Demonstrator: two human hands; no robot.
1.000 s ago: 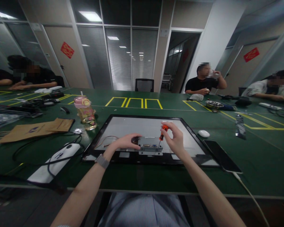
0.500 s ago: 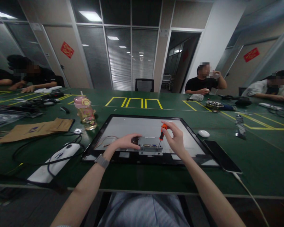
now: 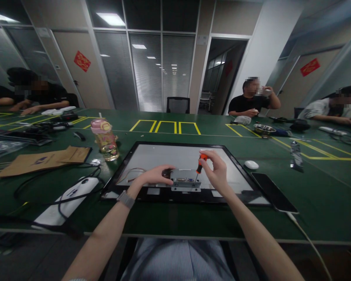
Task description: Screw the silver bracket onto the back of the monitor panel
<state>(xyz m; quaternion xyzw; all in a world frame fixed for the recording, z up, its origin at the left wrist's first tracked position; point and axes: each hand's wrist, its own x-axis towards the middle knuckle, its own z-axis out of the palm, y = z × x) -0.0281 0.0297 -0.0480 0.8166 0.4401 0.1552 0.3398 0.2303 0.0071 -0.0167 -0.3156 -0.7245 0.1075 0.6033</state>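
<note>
While the right hand [image 3: 215,168] pinched the plastic handle of a screwdriver [image 3: 204,157], bright orange with black toward the shaft, the tool's slim metal shaft slanted down to the right end of a bracket [image 3: 185,189]. Angular, grey and metallic, with small connectors [image 3: 190,180] set in a row, that bracket sat near the close edge of a display panel [image 3: 169,154], a flat, smooth, pale rectangle bordered in black, which lay on the green tabletop [image 3: 169,220]. The screwdriver's handle stood between thumb and fingertips, just left of the right palm, its tip below them; whether that tip was seated in a screw was too small to tell. Curved about the bracket's left end, the left hand [image 3: 153,175] had its thumb against it, but whether it clasped the metal or merely rested there, I could not tell.
</note>
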